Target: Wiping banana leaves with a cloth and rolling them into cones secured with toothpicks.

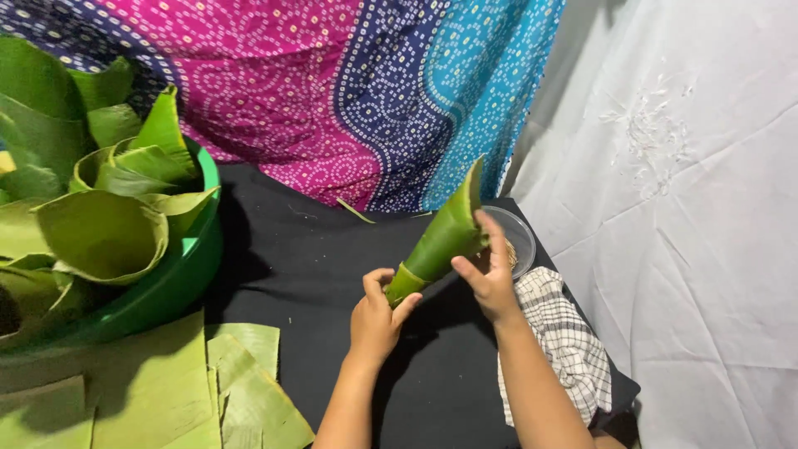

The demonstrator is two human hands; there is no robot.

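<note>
At the far left, a green plastic basin sits on the counter, which is covered in black cloth. The basin is heaped with rolled and curled banana leaves, several of them shaped into loose cones that rise above its rim. Just in front of the basin, at the lower left, flat cut leaf pieces lie spread on the counter, overlapping one another.

Near the middle, 2 bare hands hold up 1 leaf cone above the black cloth. The cone tilts, its narrow tip low and to the left, its wide mouth high and to the right. The left hand is closed around the narrow tip, thumb and fingers pinching it. The right hand is partly open, its fingers pressed against the wider upper part of the cone, thumb on the near side.

Behind the right hand, a clear round plastic container rests near the counter's right edge. Beside the right forearm, a checked white and grey cloth drapes over that edge.

A patterned fabric in pink, dark blue and turquoise with white dots hangs behind the counter. A white sheet fills the right side.
</note>
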